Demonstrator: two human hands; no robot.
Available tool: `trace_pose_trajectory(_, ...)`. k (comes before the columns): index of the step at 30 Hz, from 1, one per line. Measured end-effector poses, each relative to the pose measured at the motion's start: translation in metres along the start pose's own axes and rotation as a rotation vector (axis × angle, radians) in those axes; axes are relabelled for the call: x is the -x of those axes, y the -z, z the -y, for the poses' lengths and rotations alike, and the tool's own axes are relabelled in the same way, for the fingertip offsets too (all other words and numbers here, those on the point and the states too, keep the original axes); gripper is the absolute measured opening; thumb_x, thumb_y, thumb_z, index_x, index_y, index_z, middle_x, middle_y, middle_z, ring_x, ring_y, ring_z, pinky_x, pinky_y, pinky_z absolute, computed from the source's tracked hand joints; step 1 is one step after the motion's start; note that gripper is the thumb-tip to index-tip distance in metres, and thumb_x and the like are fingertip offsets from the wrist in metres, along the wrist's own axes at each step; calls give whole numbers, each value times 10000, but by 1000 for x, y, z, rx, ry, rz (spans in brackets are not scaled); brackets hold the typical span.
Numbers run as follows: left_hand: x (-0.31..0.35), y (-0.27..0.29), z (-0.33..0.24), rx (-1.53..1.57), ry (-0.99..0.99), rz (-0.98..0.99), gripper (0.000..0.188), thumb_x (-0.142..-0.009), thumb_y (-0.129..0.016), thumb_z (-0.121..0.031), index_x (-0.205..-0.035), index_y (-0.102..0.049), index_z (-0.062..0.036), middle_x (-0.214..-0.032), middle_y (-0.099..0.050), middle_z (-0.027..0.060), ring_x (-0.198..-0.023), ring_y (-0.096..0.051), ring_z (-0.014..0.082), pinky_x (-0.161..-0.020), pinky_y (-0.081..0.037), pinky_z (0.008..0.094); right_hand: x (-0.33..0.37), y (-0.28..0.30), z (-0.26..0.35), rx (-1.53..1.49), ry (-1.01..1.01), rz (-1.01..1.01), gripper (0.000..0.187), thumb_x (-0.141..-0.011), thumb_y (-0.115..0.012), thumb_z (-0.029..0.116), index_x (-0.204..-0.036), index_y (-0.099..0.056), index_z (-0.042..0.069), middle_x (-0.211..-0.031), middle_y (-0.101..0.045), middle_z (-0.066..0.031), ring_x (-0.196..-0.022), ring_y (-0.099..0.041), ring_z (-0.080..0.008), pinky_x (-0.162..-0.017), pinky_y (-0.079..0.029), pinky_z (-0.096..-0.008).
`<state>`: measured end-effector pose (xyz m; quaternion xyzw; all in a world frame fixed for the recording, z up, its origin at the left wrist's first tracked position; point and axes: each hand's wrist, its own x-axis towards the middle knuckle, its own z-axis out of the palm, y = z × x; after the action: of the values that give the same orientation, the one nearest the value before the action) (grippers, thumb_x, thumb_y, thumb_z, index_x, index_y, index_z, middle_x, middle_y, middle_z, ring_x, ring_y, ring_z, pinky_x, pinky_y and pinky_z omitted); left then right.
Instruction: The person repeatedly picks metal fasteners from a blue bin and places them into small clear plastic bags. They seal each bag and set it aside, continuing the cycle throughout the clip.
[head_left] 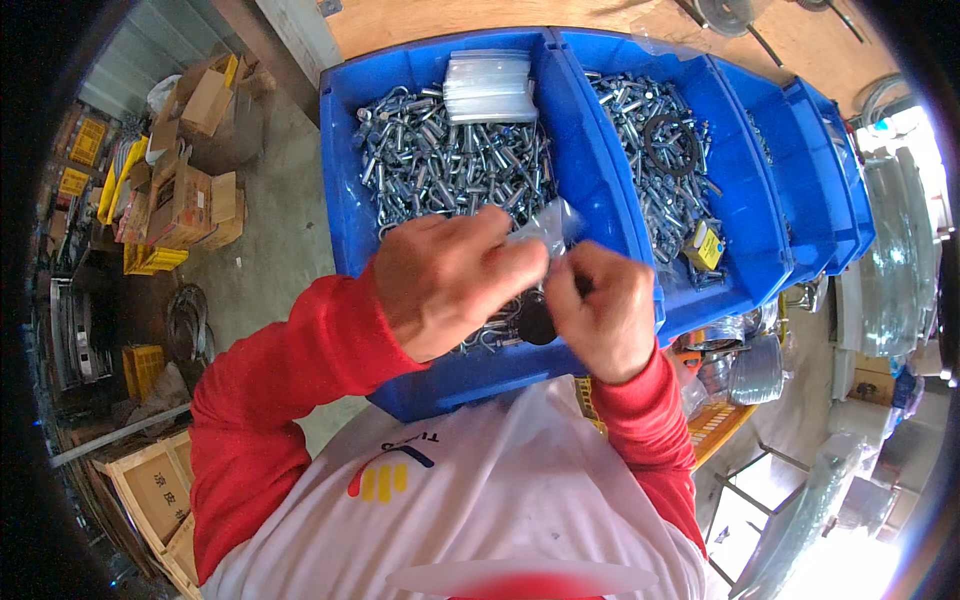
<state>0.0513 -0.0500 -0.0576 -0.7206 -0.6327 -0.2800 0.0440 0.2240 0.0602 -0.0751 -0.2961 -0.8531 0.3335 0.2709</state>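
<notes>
A small clear plastic bag (549, 226) is stretched between my two hands, over a blue bin. My left hand (450, 278) pinches the bag from one side, thumb and fingers closed. On the other side my right hand (608, 310) is curled shut against the bag; its fingertips are partly hidden. Below them the blue bin (470, 378) holds many loose shiny metal fasteners (450, 160), some with hooked ends. A stack of flat clear plastic bags (490, 87) lies on the fasteners at the back. Between my hands a dark round thing (537, 317) shows, too covered to name.
A second blue bin (690, 310) on the right holds metal fasteners, a black ring (670, 145) and a small yellow box (704, 246). More blue bins (805, 170) stand beyond. Cardboard boxes (180, 205) sit on the left floor. A yellow crate (722, 432) is at lower right.
</notes>
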Motion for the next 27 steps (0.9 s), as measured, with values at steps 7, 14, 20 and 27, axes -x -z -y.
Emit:
trace_pose_trajectory(7,-35,-24,39,383,194,-214,331,-847,-725,-161,-1152,-730,-32,-1006,-706,194,-875,-703,357,-758,-592,406,-13,-19,5,-76,82,-134,224,-865,-667,61,-680,-559,-4,-636,-544,-215,-543,-572,-377,-519,-429,-424)
trace_pose_trajectory(14,-11,-43,76,-17,234,-66,354,-782,-657,12,-1135,-691,30,-1290,-658,190,-1149,-660,332,-991,-535,393,8,-69,-34,46,410,533,143,-803,-696,85,-932,-705,23,-869,-656,-145,-827,-656,-348,-756,-567,-426)
trace_pose_trajectory(20,-8,-41,76,92,305,37,386,-780,-634,-4,-1163,-663,35,-1301,-645,195,-1171,-639,349,-1008,-522,409,15,-93,-44,236,473,639,325,-809,-655,43,-1133,-634,16,-917,-645,-225,-864,-634,-407,-781,-534,-470)
trace_pose_trajectory(27,-9,-38,74,110,378,97,358,-797,-643,-62,-1144,-670,22,-1256,-666,187,-1107,-661,362,-953,-545,434,21,-122,-26,304,94,633,179,-884,-642,165,-1018,-638,46,-789,-687,-228,-697,-686,-423,-600,-545,-517)
